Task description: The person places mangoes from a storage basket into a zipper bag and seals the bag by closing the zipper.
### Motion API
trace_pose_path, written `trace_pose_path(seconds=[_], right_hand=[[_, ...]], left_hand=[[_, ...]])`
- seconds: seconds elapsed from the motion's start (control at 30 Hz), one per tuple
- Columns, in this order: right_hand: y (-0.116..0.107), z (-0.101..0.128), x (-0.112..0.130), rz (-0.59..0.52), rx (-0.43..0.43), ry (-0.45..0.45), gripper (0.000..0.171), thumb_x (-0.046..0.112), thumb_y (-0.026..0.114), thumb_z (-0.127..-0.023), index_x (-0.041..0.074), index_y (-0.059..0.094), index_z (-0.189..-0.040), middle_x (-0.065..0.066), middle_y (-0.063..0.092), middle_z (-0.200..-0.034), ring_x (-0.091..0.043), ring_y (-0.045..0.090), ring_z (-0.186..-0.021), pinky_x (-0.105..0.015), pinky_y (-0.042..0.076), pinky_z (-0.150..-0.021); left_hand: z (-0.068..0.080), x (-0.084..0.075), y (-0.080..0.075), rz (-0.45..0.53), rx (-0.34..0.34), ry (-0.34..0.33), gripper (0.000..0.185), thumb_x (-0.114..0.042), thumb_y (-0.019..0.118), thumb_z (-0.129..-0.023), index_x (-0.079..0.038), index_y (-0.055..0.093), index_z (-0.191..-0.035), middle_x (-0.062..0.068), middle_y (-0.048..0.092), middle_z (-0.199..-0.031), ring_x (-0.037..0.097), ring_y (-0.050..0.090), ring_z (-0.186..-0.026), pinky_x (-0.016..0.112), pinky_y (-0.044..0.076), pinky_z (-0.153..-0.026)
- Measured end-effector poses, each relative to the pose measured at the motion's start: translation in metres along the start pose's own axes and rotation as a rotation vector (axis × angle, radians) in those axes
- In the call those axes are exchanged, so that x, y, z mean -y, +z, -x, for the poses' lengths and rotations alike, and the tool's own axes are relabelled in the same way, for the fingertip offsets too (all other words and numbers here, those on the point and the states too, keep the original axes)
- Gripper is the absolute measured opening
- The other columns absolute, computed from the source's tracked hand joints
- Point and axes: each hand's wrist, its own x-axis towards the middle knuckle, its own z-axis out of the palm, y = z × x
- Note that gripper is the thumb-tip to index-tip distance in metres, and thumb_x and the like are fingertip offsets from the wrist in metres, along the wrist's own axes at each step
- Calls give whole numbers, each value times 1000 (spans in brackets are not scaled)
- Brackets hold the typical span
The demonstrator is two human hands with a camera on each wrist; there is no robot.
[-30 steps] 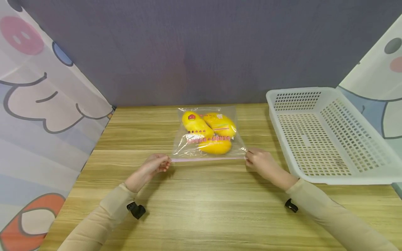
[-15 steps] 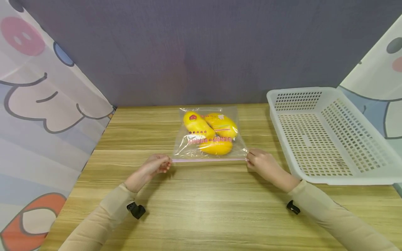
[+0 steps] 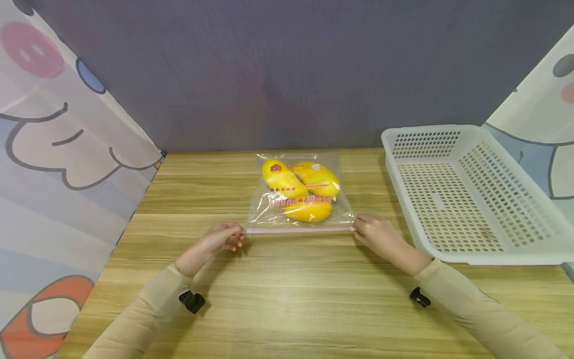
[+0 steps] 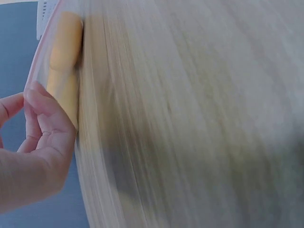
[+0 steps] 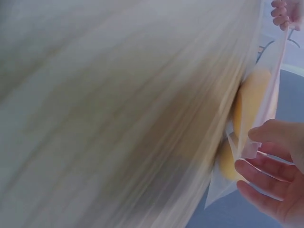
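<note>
A clear zip bag (image 3: 299, 194) with pink lettering lies on the wooden table (image 3: 287, 299) and holds yellow mango-like fruits (image 3: 309, 209). Its pink zip strip (image 3: 298, 230) runs along the near edge, stretched taut. My left hand (image 3: 226, 234) pinches the strip's left end and my right hand (image 3: 369, 228) pinches its right end. In the left wrist view the left hand (image 4: 35, 123) holds the bag's corner beside a yellow fruit (image 4: 64, 71). Thumb and fingers of the right hand (image 5: 273, 156) pinch the bag (image 5: 254, 133) in the right wrist view.
A white perforated plastic basket (image 3: 466, 194) stands at the table's right side, close to my right hand. A grey wall rises behind the table, and cartoon-printed curtains (image 3: 54, 149) hang at both sides.
The bag and both hands have shifted very slightly toward me and to the right. Both pinches on the strip's ends stay the same.
</note>
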Motion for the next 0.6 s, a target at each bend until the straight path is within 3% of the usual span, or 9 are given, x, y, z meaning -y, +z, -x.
trace_pose_path(seconds=[0.2, 0.37, 0.5, 0.6], right_hand=[[-5, -1, 1, -35, 70, 49, 11, 6, 71, -67, 4, 63, -75, -5, 60, -76, -19, 59, -66, -29, 52, -56], [-8, -4, 1, -47, 103, 89, 17, 12, 71, -71, 1, 65, -82, -10, 63, -80, -22, 60, -65, -31, 52, -53], [-9, -9, -2, -48, 77, 118, 16, 14, 68, -74, 1, 66, -84, -11, 64, -81, -24, 62, -65, -30, 52, -49], [-10, -13, -2, -38, 51, 134, 15, 13, 66, -76, 1, 66, -84, -10, 64, -80, -23, 62, -64, -27, 50, -45]], left_hand=[[-2, -1, 0, -103, -24, -6, 24, -10, 48, -85, 11, 53, -94, 0, 56, -68, 9, 54, -58, 19, 45, -50], [-2, -6, 1, -289, -61, 19, 24, -15, 49, -85, 8, 55, -88, 1, 57, -66, 11, 54, -58, 23, 46, -50], [1, -16, 5, -412, -105, 57, 19, -14, 49, -85, 4, 55, -84, 7, 57, -67, 14, 52, -58, 25, 47, -50], [1, -22, 7, -533, -154, 116, 19, -13, 48, -84, 3, 56, -91, 11, 58, -74, 18, 53, -61, 28, 48, -52]])
